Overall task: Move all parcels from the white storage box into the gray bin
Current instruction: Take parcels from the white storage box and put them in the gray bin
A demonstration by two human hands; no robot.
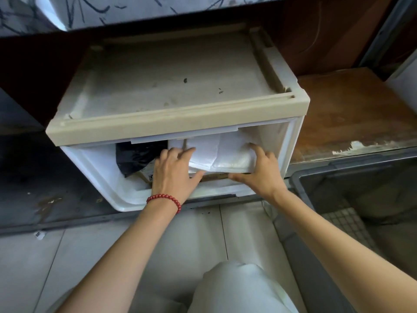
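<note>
Pale floor tiles (67,256) run up to a low, worn wooden ledge (352,114), where the white storage box (101,175) sits with its front open. Inside it, both hands grip a white padded parcel (228,154). The left hand (173,175), wearing a red bead bracelet (167,198), and the right hand (259,175) each have their fingers over the top and the thumb under the front edge. A black parcel (137,157) lies to the left. The gray bin (361,164) stands to the box's right.

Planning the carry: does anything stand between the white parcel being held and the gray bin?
Only the right wall of the white storage box stands between the white parcel and the gray bin. The box's front is open, so the parcel, gripped by the left hand and right hand, can come out forward. The bin's top looks uncovered.
</note>
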